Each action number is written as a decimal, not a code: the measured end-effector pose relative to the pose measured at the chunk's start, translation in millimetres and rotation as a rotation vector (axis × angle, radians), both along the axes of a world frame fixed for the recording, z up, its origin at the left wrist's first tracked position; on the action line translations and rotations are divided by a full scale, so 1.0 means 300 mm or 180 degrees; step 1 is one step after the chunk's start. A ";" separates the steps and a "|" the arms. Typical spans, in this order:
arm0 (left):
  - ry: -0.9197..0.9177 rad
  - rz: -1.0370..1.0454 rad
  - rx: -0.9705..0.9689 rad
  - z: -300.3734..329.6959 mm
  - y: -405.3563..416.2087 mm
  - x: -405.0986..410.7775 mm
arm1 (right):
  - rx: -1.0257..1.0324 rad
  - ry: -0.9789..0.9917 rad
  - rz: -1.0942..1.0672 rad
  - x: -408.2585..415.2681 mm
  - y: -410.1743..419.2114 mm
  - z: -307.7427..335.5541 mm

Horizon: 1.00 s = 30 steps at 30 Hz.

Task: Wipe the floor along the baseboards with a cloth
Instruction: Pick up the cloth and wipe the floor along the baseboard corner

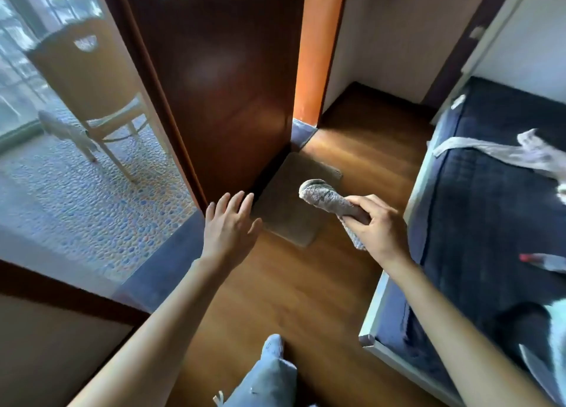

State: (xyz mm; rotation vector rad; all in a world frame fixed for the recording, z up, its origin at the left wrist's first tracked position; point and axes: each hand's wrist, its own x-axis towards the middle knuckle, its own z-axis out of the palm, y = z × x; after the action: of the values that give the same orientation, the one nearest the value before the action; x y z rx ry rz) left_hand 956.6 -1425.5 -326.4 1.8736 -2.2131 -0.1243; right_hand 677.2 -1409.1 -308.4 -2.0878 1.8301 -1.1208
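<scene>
Denim knee (269, 373), soft and creased, shows at the bottom edge, above glossy wood-plank floor (275, 299). Further out, the left hand (228, 227) hovers palm down with its fingers (225, 204) straight and slightly spread, holding nothing. The right hand (378, 222) grips a grey, nubbly terry cloth (324, 198) rolled into a thick tube; the fingers curl round its lower end, and the rounded free end juts up and left past the fingertips, off the floor. Beneath and between both sets of fingers lies a flat, square, brownish mat (284, 204) with a short pile, its far corner tucked against the foot of a dark, smooth wooden door (220, 85). Right of the right hand's fingers runs the pale frame edge of a bed (490, 207) with a quilted navy cover; a crumpled white fabric (502, 152) lies on it. A strip of bare floor stays open between mat and bed. Left of the left hand's fingers, a pebbled balcony floor (85, 198) holds a pale wooden chair (88, 78). Beyond the mat, an orange post (315, 48) meets a grey baseboard corner (301, 130), with floor continuing to the far wall.
</scene>
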 end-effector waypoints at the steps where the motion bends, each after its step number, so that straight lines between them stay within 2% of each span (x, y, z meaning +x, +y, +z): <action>1: 0.0018 -0.0094 0.0019 -0.003 -0.066 -0.011 | -0.0019 0.0034 -0.0131 -0.010 -0.043 -0.001; 6: 0.0090 -0.0499 0.0091 -0.016 -0.332 -0.075 | -0.0013 -0.0020 -0.0557 -0.063 -0.190 -0.018; 11: 0.0151 -0.0789 0.0116 -0.061 -0.530 -0.150 | 0.0273 0.0008 -0.0862 -0.148 -0.320 -0.056; 17: 0.0201 -0.0857 0.0162 -0.124 -0.790 -0.266 | 0.0366 0.0019 -0.0930 -0.256 -0.566 -0.113; 30: -0.0020 -0.0766 0.0284 -0.114 -1.451 -0.512 | 0.0499 -0.0072 -0.0944 -0.466 -1.310 -0.131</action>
State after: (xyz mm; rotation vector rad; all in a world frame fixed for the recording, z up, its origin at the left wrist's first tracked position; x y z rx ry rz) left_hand 803.0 -1860.7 -360.6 1.6434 -2.4679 -0.2632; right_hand 537.5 -1802.2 -347.6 -1.7531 2.1907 -1.0153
